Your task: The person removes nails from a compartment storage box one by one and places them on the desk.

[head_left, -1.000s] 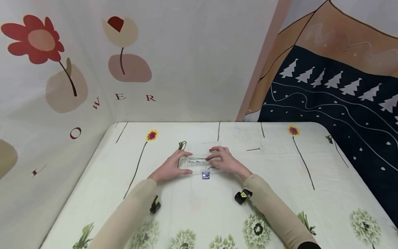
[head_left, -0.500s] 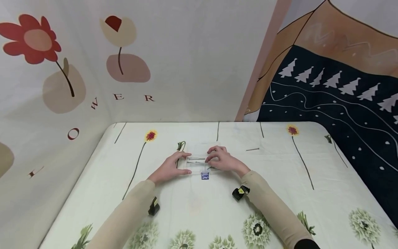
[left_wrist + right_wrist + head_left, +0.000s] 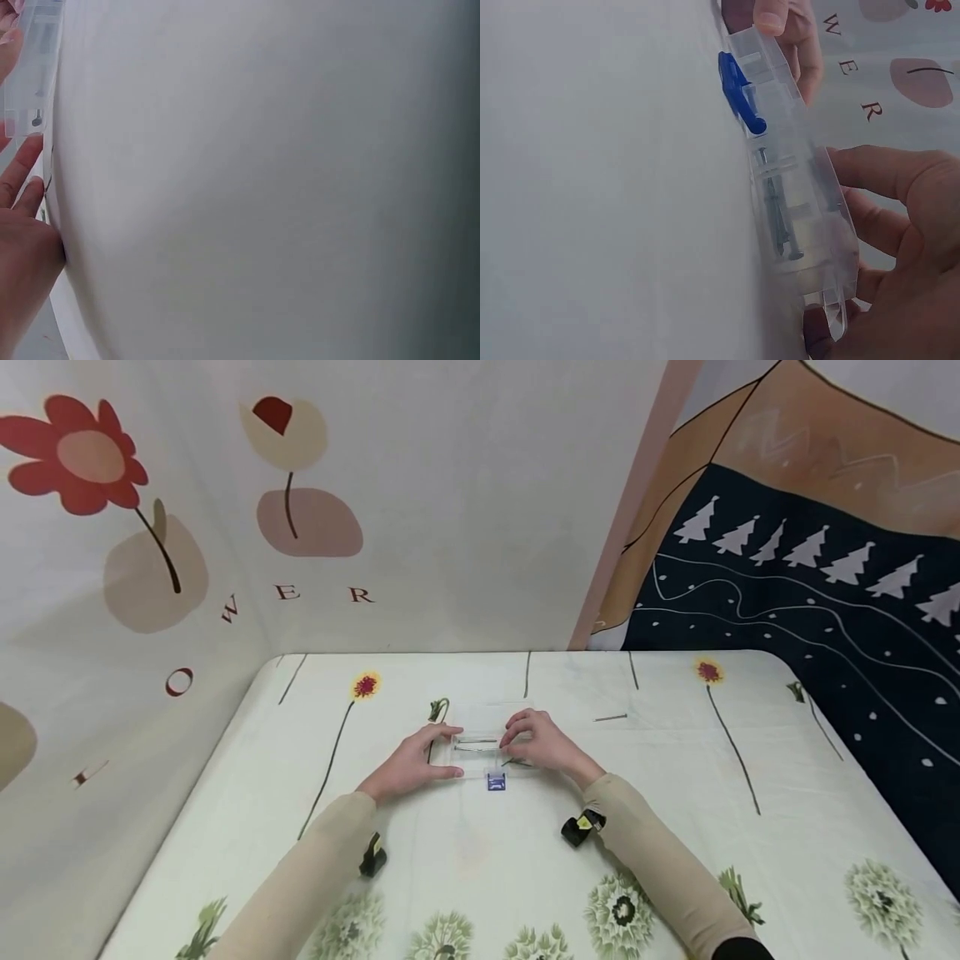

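A clear plastic box (image 3: 474, 765) with a blue latch (image 3: 496, 782) lies with its lid raised on the table. Metal nails (image 3: 776, 202) lie inside it, lengthwise. My left hand (image 3: 411, 765) holds the box's left end, thumb in front and fingers behind. Over the right part of the box, my right hand (image 3: 546, 745) has its fingers bent close together. In the right wrist view its fingertips are at the far side of the clear wall and its thumb is by the near corner. Whether those fingertips pinch a nail is hidden.
A single loose nail (image 3: 611, 717) lies on the flower-print tablecloth (image 3: 465, 860), right of the box. Hanging printed cloths (image 3: 465, 527) rise behind the table's far edge.
My right fingers have drawn closer together and dipped slightly at the box. The front nails, earlier apart and uneven, now look like one straight line. My left hand holds its place.
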The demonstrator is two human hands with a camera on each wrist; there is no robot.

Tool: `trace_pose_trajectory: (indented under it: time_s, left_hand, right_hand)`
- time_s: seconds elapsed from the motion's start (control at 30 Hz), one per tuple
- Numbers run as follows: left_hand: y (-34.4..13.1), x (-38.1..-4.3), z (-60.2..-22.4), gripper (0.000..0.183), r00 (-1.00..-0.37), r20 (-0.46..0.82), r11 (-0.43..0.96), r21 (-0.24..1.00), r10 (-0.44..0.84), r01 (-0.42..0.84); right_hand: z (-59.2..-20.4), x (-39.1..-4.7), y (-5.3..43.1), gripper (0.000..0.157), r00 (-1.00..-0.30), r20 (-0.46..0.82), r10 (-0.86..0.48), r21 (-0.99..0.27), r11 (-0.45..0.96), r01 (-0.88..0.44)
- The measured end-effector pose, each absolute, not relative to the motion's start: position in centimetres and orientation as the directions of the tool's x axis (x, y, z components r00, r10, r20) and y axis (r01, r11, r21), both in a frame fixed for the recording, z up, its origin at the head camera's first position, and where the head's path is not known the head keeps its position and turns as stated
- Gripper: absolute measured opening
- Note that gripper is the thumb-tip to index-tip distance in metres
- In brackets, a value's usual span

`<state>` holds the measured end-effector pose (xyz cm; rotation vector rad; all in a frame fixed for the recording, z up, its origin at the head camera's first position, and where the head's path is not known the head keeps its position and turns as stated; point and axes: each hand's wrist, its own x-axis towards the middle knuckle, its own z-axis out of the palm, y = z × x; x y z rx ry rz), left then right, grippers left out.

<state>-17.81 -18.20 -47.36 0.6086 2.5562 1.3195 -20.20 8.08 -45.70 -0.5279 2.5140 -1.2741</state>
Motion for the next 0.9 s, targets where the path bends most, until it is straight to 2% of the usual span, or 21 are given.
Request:
trace_pose_trajectory:
  time_s: [0.37, 0.63, 0.9]
  left_hand:
    - [-17.8, -17.9, -46.8, 0.065, -0.902, -0.049, 0.54, 0.814, 0.43, 0.213]
    - [-17.8, -17.7, -46.1, 0.065, -0.909, -0.087, 0.536, 0.828, 0.408, 0.162]
    - [-17.8, -17.7, -46.2, 0.064, -0.907, -0.11, 0.519, 0.844, 0.407, 0.131]
  right_hand:
    - [-44.8, -20.0, 8.9, 0.008, -0.9, -0.032, -0.435, -0.836, 0.506, -0.215]
    - [-43.8, -20.2, 10.6, 0.005, -0.896, 0.025, -0.443, -0.812, 0.515, -0.277]
    - [-44.4, -19.6, 12.0, 0.004, -0.899, 0.028, -0.438, -0.83, 0.49, -0.264]
